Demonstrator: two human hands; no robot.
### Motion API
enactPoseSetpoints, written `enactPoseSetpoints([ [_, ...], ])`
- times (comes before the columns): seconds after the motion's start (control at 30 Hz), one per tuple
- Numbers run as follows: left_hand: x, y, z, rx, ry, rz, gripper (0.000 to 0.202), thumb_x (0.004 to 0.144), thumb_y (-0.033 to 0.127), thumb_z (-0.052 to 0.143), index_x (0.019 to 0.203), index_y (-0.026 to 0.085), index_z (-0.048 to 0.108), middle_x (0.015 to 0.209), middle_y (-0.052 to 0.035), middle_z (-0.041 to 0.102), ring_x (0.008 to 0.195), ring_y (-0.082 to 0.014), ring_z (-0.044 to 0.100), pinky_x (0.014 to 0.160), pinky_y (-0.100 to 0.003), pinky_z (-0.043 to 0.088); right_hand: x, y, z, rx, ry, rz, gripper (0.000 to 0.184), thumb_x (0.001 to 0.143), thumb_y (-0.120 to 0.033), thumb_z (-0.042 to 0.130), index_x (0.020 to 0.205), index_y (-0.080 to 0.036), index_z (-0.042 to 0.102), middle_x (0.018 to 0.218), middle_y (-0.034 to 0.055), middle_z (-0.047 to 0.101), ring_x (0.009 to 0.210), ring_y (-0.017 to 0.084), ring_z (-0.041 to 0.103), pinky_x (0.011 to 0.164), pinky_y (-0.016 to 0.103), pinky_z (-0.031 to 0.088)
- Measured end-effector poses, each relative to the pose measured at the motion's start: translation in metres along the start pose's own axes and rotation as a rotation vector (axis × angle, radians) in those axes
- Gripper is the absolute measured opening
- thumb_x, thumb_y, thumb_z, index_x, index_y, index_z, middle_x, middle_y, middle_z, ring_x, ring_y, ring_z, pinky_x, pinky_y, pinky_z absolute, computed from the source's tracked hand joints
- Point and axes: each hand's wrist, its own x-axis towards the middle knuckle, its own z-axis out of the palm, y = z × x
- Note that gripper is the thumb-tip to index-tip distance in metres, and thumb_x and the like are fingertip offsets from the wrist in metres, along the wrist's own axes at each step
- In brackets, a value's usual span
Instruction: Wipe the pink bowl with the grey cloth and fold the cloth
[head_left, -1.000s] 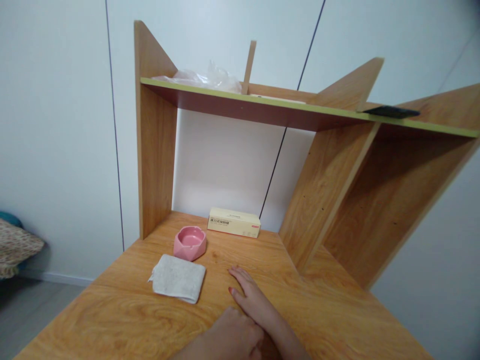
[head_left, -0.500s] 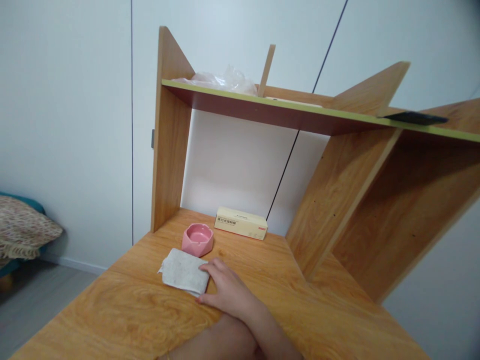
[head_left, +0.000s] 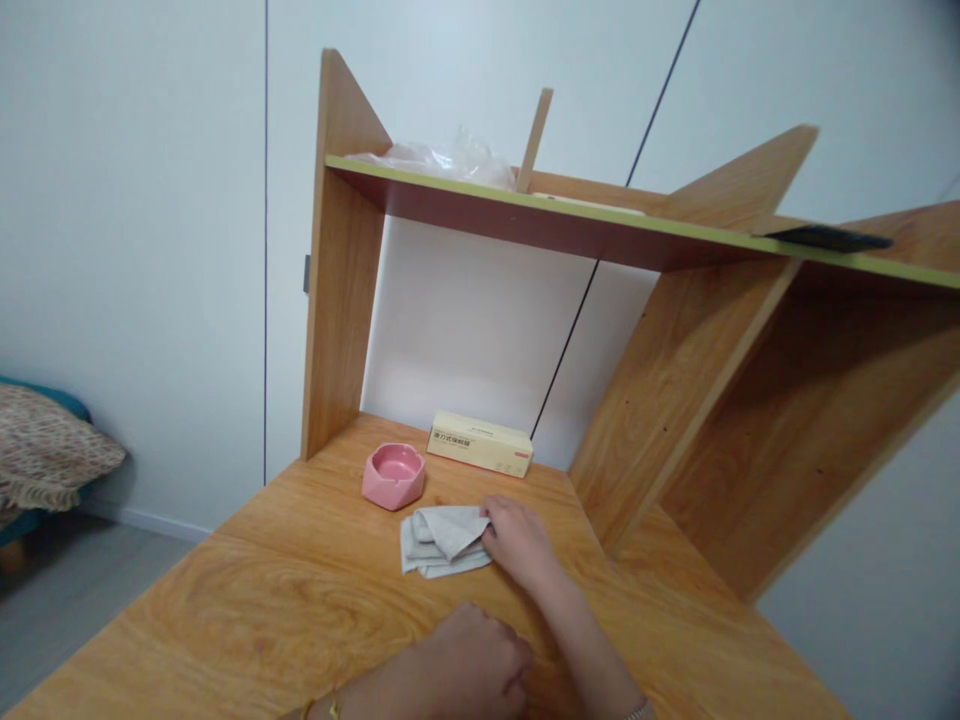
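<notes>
A folded light-grey cloth (head_left: 447, 540) lies rumpled on the wooden desk, with one corner flap turned over its top. My right hand (head_left: 519, 538) pinches the cloth's right edge between thumb and fingers. Closer to me, my left hand (head_left: 480, 655) is curled into a loose fist above the desktop, apart from the cloth, and I see nothing in it. Just behind and left of the cloth sits a pink faceted ashtray (head_left: 394, 478).
A cream cling-film box (head_left: 480, 445) lies at the desk's back. Above it runs a shelf (head_left: 570, 225) bearing a clear plastic bag (head_left: 450, 162) and a dark flat object (head_left: 832, 237). Upright wooden panels (head_left: 675, 390) bound the right side. A patterned cushion (head_left: 56, 445) is far left.
The cloth has moved right, away from in front of the ashtray, and its flat fold is now rumpled. My right hand moved right with it; my left hand now shows more fully.
</notes>
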Motion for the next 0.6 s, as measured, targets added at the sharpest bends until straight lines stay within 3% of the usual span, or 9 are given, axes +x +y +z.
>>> enactPoseSetpoints([
  [0.17, -0.001, 0.001, -0.004, -0.004, 0.034, -0.016, 0.015, 0.075, 0.019, 0.048, 0.072, 0.018, 0.063, 0.073, -0.0031, 0.068, 0.065, -0.0191, 0.062, 0.054, -0.024, 0.044, -0.016, 0.048, -0.004, -0.118, 0.069, 0.26, 0.03, 0.074, -0.003, 0.037, 0.093, -0.008, 0.06, 0.098, 0.0187, 0.058, 0.099, 0.029, 0.049, 0.076, 0.035, 0.03],
  [0.3, 0.007, -0.008, -0.016, -0.261, 0.078, -0.15, 0.021, 0.071, 0.012, 0.042, 0.07, 0.02, 0.061, 0.069, 0.0019, 0.067, 0.06, -0.0126, 0.059, 0.053, -0.019, 0.041, -0.022, 0.049, 0.009, -0.107, 0.082, 0.184, 0.036, 0.071, -0.007, 0.045, 0.103, -0.017, 0.059, 0.105, 0.0116, 0.057, 0.101, 0.025, 0.046, 0.08, 0.033, 0.028],
  [0.37, 0.013, -0.018, -0.027, -0.398, 0.18, -0.24, 0.023, 0.072, 0.011, 0.039, 0.066, 0.018, 0.06, 0.066, 0.0022, 0.066, 0.061, -0.011, 0.059, 0.055, -0.017, 0.041, -0.023, 0.046, 0.016, -0.077, 0.107, 0.129, 0.037, 0.069, -0.008, 0.047, 0.101, -0.02, 0.06, 0.103, 0.0082, 0.058, 0.1, 0.023, 0.046, 0.08, 0.031, 0.028],
  [0.43, 0.015, -0.033, -0.041, -0.404, 0.378, -0.378, 0.024, 0.074, 0.013, 0.037, 0.066, 0.018, 0.059, 0.065, 0.0025, 0.064, 0.063, -0.0113, 0.059, 0.058, -0.018, 0.042, -0.024, 0.046, 0.019, -0.04, 0.17, 0.137, 0.03, 0.071, -0.01, 0.046, 0.094, -0.019, 0.062, 0.097, 0.0074, 0.061, 0.096, 0.022, 0.048, 0.079, 0.031, 0.029],
  [0.6, -0.005, -0.089, -0.073, -0.279, 0.622, -0.608, 0.027, 0.081, 0.018, 0.032, 0.099, 0.018, 0.052, 0.106, -0.007, 0.058, 0.098, -0.0203, 0.053, 0.085, -0.033, 0.038, -0.025, 0.068, 0.009, 0.14, 0.454, 0.224, 0.024, 0.078, -0.02, 0.04, 0.086, -0.017, 0.062, 0.085, 0.0072, 0.063, 0.083, 0.02, 0.051, 0.072, 0.027, 0.034],
])
